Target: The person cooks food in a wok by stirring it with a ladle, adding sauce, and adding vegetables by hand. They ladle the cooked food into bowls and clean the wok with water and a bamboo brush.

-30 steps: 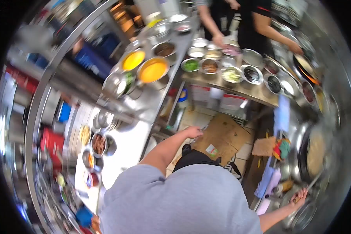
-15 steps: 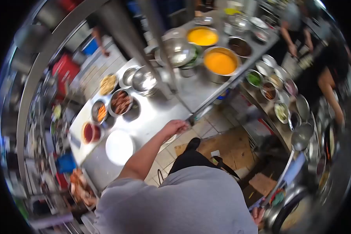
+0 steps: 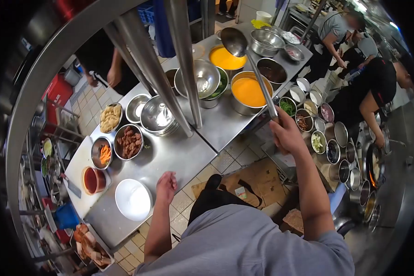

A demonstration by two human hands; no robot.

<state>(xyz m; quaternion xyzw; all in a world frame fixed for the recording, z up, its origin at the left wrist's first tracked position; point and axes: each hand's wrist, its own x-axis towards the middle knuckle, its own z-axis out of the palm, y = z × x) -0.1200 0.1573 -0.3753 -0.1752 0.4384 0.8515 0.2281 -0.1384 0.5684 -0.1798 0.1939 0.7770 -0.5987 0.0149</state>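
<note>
My right hand (image 3: pixel 285 133) is closed round the end of a long-handled ladle (image 3: pixel 234 42). The ladle's dark bowl hangs above the far rim of a pot of yellow liquid (image 3: pixel 224 57), and its handle crosses over a nearer pot of orange liquid (image 3: pixel 248 92). My left hand (image 3: pixel 166 186) is held by the counter's front edge, fingers loosely bent and apart, with nothing visible in it. Just left of that hand stands a white bowl (image 3: pixel 133 199). Whether the ladle contains anything cannot be made out.
Metal posts (image 3: pixel 184 60) rise from the steel counter (image 3: pixel 170 154). Bowls of browned meat pieces (image 3: pixel 129 141), carrot strips (image 3: pixel 105 154) and red sauce (image 3: pixel 94 179) stand at left, near a cleaver (image 3: pixel 72 186). Co-workers (image 3: pixel 377 87) stand at right beside several ingredient bowls; another person's hands (image 3: pixel 114 76) show beyond the counter.
My right hand has come up from low right, lifting the ladle over the pots. My left hand has drawn back left and down toward the white bowl. The view has shifted.
</note>
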